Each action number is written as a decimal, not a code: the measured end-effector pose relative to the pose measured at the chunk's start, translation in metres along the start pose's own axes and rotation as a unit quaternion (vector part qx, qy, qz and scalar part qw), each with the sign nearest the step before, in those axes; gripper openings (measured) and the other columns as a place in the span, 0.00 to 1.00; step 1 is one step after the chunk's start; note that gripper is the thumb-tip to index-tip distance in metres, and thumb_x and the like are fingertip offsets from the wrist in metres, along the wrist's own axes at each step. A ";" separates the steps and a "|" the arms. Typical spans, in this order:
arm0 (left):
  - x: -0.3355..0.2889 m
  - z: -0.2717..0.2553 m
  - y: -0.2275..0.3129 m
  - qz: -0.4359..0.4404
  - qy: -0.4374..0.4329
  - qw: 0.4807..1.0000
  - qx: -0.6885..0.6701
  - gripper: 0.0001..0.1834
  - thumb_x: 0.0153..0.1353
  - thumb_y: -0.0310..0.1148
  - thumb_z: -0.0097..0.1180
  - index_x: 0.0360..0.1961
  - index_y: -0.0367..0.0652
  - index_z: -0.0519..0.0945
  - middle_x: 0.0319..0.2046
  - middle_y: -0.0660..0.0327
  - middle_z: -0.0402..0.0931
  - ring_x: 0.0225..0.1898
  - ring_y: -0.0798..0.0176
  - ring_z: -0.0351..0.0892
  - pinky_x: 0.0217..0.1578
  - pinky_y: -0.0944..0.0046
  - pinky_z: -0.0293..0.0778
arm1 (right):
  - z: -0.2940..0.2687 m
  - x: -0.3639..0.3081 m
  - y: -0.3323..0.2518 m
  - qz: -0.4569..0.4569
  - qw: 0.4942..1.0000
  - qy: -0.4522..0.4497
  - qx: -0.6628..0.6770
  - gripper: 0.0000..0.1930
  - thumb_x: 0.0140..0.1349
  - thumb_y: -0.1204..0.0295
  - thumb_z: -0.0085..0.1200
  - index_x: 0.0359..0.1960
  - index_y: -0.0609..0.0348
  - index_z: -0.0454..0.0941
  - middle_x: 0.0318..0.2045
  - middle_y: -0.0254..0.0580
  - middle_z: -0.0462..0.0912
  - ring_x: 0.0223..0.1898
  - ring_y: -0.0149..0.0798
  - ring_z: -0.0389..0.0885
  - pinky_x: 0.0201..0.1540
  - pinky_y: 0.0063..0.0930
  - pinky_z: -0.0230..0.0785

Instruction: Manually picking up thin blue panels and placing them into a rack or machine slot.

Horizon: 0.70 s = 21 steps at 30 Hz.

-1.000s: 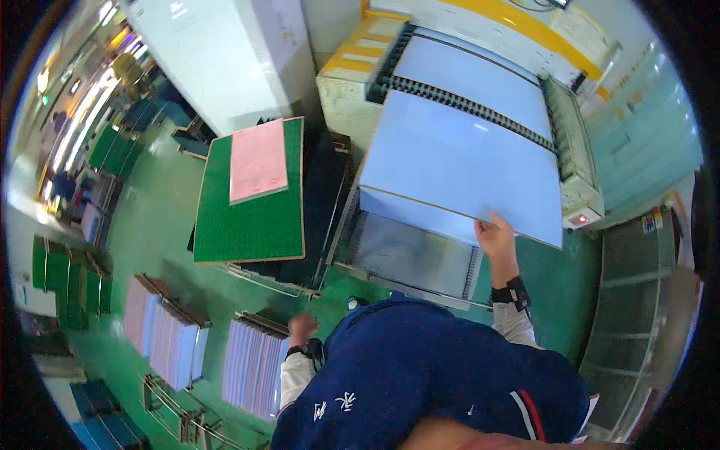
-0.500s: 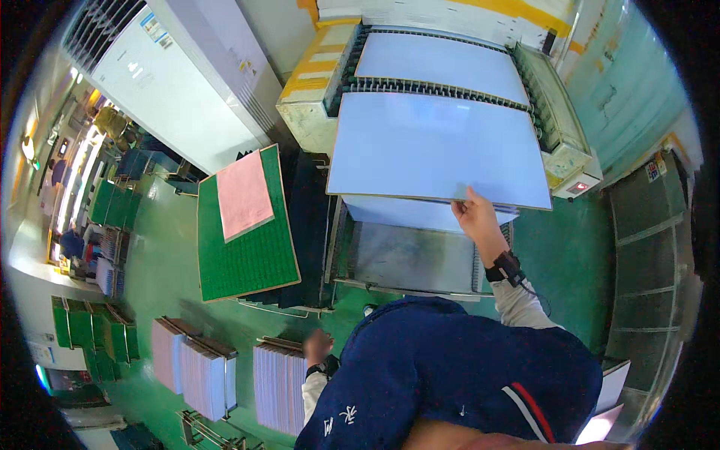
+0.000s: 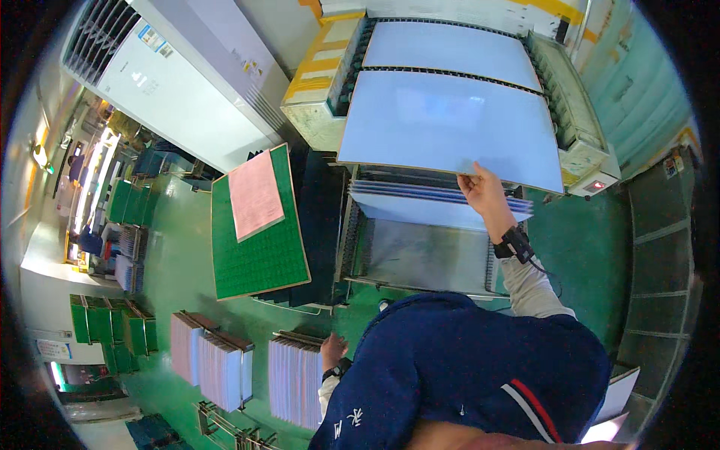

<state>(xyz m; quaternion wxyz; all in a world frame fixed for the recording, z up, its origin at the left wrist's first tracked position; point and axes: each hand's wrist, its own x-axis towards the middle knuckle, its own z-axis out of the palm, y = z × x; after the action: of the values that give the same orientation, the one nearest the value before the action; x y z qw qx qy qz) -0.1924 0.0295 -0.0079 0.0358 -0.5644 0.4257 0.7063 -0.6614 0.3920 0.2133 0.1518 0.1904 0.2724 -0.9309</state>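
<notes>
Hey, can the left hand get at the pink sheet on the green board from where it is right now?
Probably not without moving. The left hand hangs low by the person's side, next to a white paper stack. The pink sheet lies well ahead on the green board. Nothing blocks the way; it just looks too far.

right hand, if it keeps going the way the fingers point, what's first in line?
The right hand already grips the near edge of the pale blue sheet. Straight ahead lies that sheet over the machine bed, then likely the second sheet; depth is unclear.
</notes>
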 end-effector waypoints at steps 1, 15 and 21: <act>0.004 -0.002 -0.002 -0.007 -0.004 1.000 0.002 0.18 0.61 0.43 0.46 0.42 0.39 0.68 0.36 0.51 0.76 0.28 0.56 0.78 0.20 0.62 0.74 | 0.001 0.001 -0.001 0.002 1.000 0.006 0.000 0.12 0.56 0.71 0.53 0.37 0.65 0.68 0.38 0.47 0.72 0.41 0.42 0.71 0.44 0.33 0.71; -0.003 0.010 0.002 -0.004 0.016 0.999 -0.031 0.18 0.58 0.41 0.50 0.43 0.39 0.68 0.37 0.50 0.75 0.25 0.55 0.77 0.18 0.63 0.73 | 0.009 0.025 -0.009 0.008 1.000 0.009 0.020 0.07 0.57 0.73 0.52 0.28 0.63 0.69 0.28 0.42 0.73 0.34 0.42 0.73 0.42 0.34 0.73; -0.014 0.019 0.013 -0.018 0.018 1.000 0.003 0.19 0.59 0.43 0.49 0.45 0.41 0.67 0.36 0.52 0.75 0.26 0.55 0.77 0.20 0.62 0.74 | -0.003 0.041 -0.014 0.001 1.000 -0.019 0.024 0.08 0.58 0.73 0.51 0.23 0.59 0.67 0.23 0.37 0.72 0.33 0.41 0.73 0.43 0.35 0.73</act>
<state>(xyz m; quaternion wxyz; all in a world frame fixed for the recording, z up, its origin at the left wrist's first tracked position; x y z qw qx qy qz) -0.2085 0.0392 0.0114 0.0422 -0.5847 0.4185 0.6937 -0.7021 0.3972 0.1996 0.1536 0.1766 0.2467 -0.9404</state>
